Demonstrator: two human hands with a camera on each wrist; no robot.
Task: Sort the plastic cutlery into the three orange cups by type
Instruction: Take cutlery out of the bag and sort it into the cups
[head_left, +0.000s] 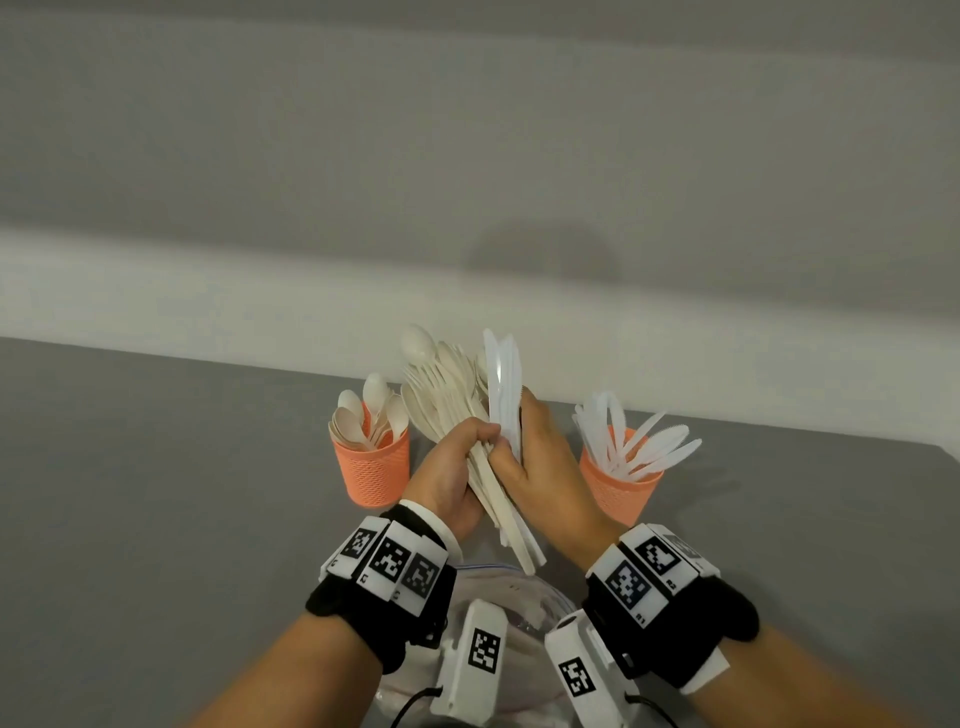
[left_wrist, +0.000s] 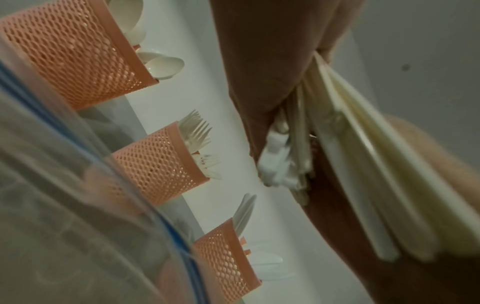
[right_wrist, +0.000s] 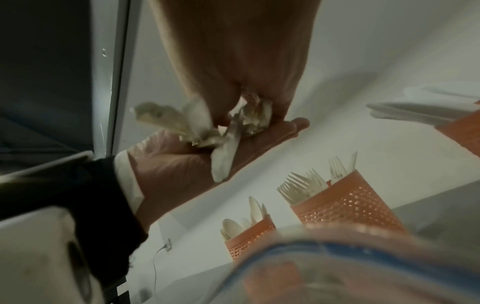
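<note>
My left hand (head_left: 454, 462) grips a mixed bundle of cream forks and spoons (head_left: 441, 384), heads up, above the table. Right beside it, my right hand (head_left: 530, 457) pinches a few white knives (head_left: 501, 379) against the bundle. The spoon cup (head_left: 371, 473) stands at the left and the knife cup (head_left: 618, 491) at the right. The hands hide the fork cup in the head view; it shows between the other two in the wrist views (left_wrist: 161, 166) (right_wrist: 345, 205). The bundle's handle ends (left_wrist: 363, 164) fan out below my left palm.
A clear zip bag (head_left: 511, 584) with a blue seal lies on the grey table (head_left: 156, 493) just below my wrists. A pale wall (head_left: 467, 156) rises close behind the cups. Open table surface stretches to the left and right of the cups.
</note>
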